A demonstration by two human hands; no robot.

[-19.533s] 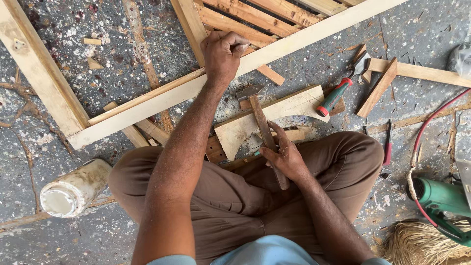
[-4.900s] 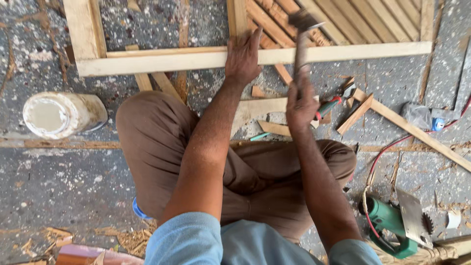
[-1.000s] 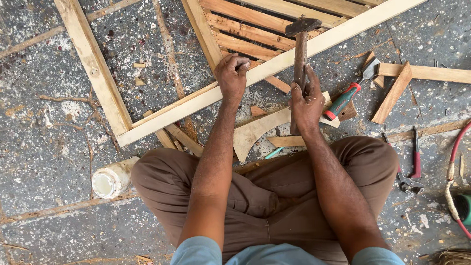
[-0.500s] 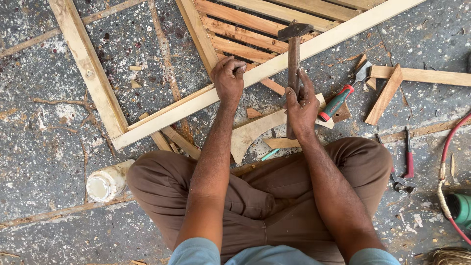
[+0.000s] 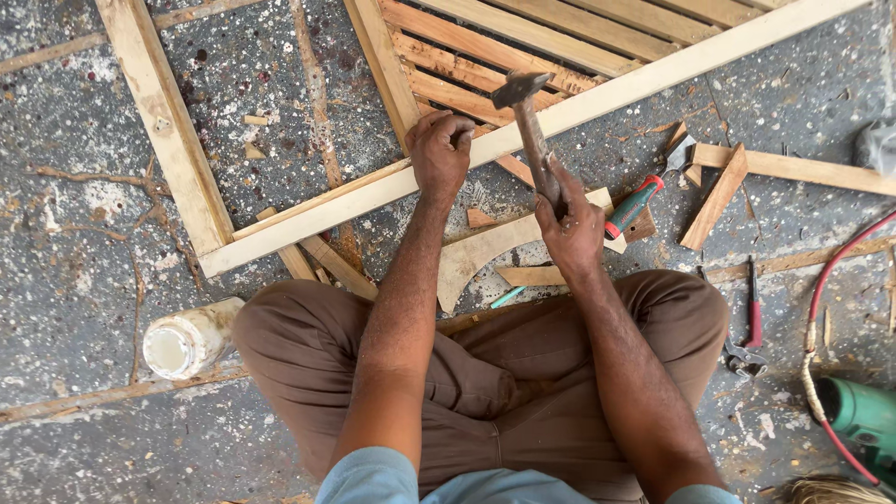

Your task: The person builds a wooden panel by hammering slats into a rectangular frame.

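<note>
I sit cross-legged on a speckled grey floor before a pale wooden frame (image 5: 168,140). My left hand (image 5: 439,154) is closed on the frame's long front rail (image 5: 653,70), fingers pinched as if on a nail too small to see. My right hand (image 5: 571,224) grips the wooden handle of a hammer (image 5: 523,103). Its dark head is raised just above the rail, a little right of my left hand. Behind the rail lie several brown slats (image 5: 485,56) of a slatted panel.
A red-and-green handled tool (image 5: 639,201) and wood offcuts (image 5: 714,196) lie to the right. Red-handled pliers (image 5: 749,322), a red cable (image 5: 826,280) and a green power tool (image 5: 863,415) sit far right. A white plastic jar (image 5: 187,338) lies by my left knee.
The hammer head has tilted left and come closer to my left hand on the rail. My left hand stays on the same spot.
</note>
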